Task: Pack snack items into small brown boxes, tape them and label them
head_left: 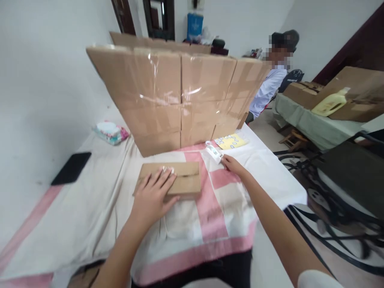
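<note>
The person's left hand (154, 192) rests spread on the crosswise box (188, 176), while the right hand (232, 165), off the box's right end, grasps a white item (214, 153) slanting away leftward.

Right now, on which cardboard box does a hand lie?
The low box on the pink and white cloth, before the tall cardboard wall: the left hand lies on it. Neither hand touches the boxes on the green-covered table.
</note>
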A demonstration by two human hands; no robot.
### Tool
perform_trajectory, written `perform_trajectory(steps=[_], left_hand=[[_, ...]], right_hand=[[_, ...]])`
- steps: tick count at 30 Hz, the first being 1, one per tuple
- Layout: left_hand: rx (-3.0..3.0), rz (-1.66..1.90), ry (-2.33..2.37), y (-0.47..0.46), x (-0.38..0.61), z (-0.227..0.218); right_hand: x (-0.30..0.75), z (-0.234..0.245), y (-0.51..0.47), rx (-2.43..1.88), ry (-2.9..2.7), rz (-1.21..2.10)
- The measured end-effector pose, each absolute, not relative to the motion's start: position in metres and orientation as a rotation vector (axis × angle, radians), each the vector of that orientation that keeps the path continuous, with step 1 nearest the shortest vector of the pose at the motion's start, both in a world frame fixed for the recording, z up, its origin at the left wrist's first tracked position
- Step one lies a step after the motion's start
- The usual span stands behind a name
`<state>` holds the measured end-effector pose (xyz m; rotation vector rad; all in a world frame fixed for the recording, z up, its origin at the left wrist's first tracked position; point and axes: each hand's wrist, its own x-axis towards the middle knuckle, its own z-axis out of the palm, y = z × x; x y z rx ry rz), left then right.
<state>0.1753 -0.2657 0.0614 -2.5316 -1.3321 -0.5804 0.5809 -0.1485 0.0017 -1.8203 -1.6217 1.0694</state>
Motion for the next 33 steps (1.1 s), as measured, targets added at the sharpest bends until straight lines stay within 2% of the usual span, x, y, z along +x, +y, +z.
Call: perform_trajectory(steps=[13, 20, 26, 28, 33], left_hand=[[-2.773, -0.781, -1.541, -0.272, 0.169, 0.06], [-2.689, -0.781, -1.684, -0.28, 0.191, 0.066], [-2.547, -0.893, -1.833, -0.304, 0.231, 0.08], [-2.559, -1.132, -1.739, -0.307, 0.233, 0.092], [-2.542, -2.139, -1.259, -0.318, 0.237, 0.113]], right_hand=[[0.541, 0.05, -0.161, -2.339, -1.644, 0.947], [0.513, 0.072, -0.206, -1.958, -1.497, 0.785], [0.478, 0.12, -0.265, -1.405, -1.612, 0.915], [0.461, 0.133, -0.29, -1.279, -1.702, 0.948], [0.427, 0.141, -0.338, -1.192, -1.852, 0.801]])
